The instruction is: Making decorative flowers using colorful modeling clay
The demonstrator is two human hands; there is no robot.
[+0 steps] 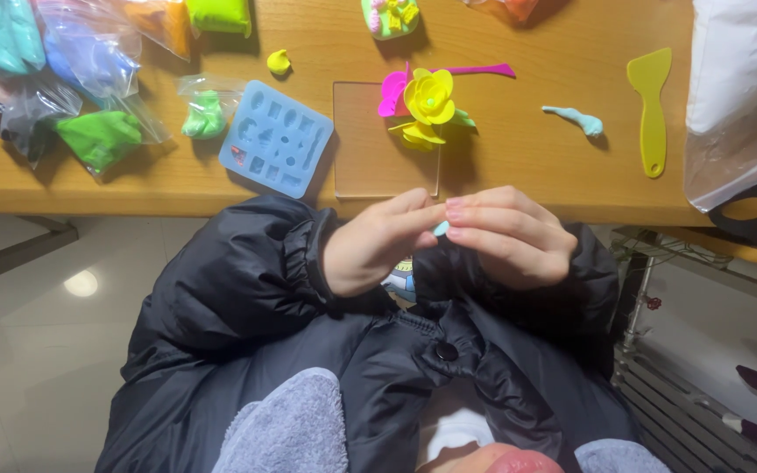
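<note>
Left hand [377, 245] and right hand [505, 236] meet below the table edge, fingertips together on a small teal clay bit [442, 228], seemingly mid-shaping. At twelve o'clock the yellow clay flower [428, 98] looks mostly built; this piece isn't attached.

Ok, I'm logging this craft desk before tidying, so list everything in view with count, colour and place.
wooden table: one, tan, top half
clay flower: one, yellow and pink, centre
clear board: one, see-through, under the flower
mould: one, pale blue, left of the board
bagged clay: several, teal, blue, green, orange, top left
loose yellow bit: one, above the mould
teal strip: one, right of the flower
scraper: one, yellow, right
large bag: one, clear-white, far right
teal clay bit: one, pinched between both hands
left hand, right hand: fingertips together, black jacket sleeves
</note>
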